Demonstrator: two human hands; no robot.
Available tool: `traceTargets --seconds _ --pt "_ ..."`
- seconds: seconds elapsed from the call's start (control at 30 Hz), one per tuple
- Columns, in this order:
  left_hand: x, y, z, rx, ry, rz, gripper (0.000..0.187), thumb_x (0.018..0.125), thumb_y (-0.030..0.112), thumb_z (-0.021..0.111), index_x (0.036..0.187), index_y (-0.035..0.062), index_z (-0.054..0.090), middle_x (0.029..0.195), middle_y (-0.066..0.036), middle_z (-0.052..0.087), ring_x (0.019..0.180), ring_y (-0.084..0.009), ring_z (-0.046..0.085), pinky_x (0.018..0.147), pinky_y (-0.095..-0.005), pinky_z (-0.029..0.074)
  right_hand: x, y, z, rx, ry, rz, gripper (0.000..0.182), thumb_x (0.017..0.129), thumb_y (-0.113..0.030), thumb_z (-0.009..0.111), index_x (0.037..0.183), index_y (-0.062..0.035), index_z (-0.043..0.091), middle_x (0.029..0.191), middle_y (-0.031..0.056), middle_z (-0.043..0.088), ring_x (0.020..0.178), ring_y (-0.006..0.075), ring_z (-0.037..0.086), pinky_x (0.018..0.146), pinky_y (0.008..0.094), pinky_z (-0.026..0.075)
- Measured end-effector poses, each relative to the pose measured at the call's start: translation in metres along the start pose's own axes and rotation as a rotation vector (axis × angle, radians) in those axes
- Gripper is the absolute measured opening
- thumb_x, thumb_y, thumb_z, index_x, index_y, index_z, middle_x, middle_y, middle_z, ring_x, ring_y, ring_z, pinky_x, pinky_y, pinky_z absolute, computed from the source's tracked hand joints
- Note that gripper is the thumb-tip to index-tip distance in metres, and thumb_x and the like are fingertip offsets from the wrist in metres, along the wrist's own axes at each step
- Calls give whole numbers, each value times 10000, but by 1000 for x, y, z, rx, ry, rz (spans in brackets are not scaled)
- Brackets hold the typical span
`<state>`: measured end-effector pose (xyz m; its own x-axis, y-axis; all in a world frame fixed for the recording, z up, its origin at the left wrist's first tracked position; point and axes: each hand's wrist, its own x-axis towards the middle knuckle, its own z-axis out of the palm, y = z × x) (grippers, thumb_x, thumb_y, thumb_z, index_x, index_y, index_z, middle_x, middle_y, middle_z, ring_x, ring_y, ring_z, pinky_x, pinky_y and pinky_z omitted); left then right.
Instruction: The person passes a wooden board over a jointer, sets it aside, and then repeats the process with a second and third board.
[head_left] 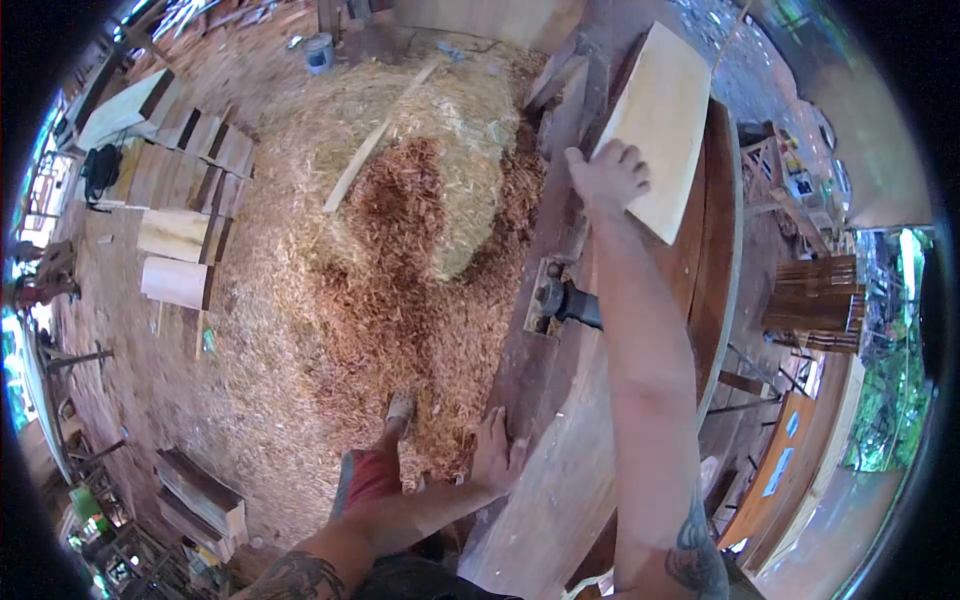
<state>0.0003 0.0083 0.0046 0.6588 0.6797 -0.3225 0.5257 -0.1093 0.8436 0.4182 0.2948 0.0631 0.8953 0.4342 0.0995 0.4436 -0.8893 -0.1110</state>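
A pale wooden board (662,125) lies lengthwise on the far part of a long dark wooden bench (570,370). My right hand (610,175) grips the board at its near left edge, fingers curled over the top and thumb out to the left. Down by the bench's left edge, my left hand (495,455) rests with its fingers stretched and apart, holding nothing. Between the two hands, a metal fitting (545,297) with a dark round part (580,307) sits on the bench, partly hidden by my right forearm.
Wood shavings (400,230) are heaped on the floor left of the bench, with a thin strip of wood (375,145) across them. Stacked timber blocks (175,180) stand at the left. More blocks (205,505) lie lower left. A bucket (318,53) stands at the back.
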Motion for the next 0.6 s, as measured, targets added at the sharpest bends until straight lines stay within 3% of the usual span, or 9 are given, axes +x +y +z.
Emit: traceTargets --seconds 0.1,0.2,0.3,0.4,0.5,0.6 --pt "1 3 -4 -7 -54 -53 769 1036 349 538 1570 -123 249 1575 -375 321 1488 -513 307 1260 -550 254 -5 -54 -32 -187 -247 37 1080 832 -631 671 1644 -27 292 1688 270 253 1522 546 247 1173 721 266" --pt "0 -1 0 -1 -20 -20 779 1022 332 561 1576 -114 244 1576 -374 322 1480 -520 312 1254 -556 262 11 -87 9 -345 -290 205 1055 882 -545 692 1672 -41 209 1714 309 152 1518 627 204 1139 781 298" --pt "0 -6 2 20 -27 9 779 1017 320 567 1579 -108 239 1579 -375 318 1468 -530 319 1245 -567 271 -13 -102 -23 -315 -352 61 894 970 -378 657 1671 -43 213 1701 352 116 1453 710 238 1048 839 363" --pt "0 -12 4 -16 -32 19 786 1004 312 575 1575 -112 241 1577 -376 320 1457 -538 327 1239 -579 277 -3 -90 31 -495 -133 -9 765 1026 -254 588 1663 -38 223 1674 384 148 1372 767 302 957 873 405" --pt "0 -2 -1 -9 -39 -24 791 977 284 591 1555 -134 250 1535 -384 345 1425 -554 359 1232 -579 295 0 -87 20 -522 -189 -55 702 1038 -180 549 1654 -40 242 1650 392 205 1352 770 330 912 874 434" --pt "2 0 -3 23 -44 -18 796 950 256 609 1550 -134 258 1532 -390 345 1424 -556 357 1225 -583 308 -7 -82 6 -497 -175 -77 742 1017 -233 582 1646 -19 251 1642 386 227 1343 761 359 935 856 444"
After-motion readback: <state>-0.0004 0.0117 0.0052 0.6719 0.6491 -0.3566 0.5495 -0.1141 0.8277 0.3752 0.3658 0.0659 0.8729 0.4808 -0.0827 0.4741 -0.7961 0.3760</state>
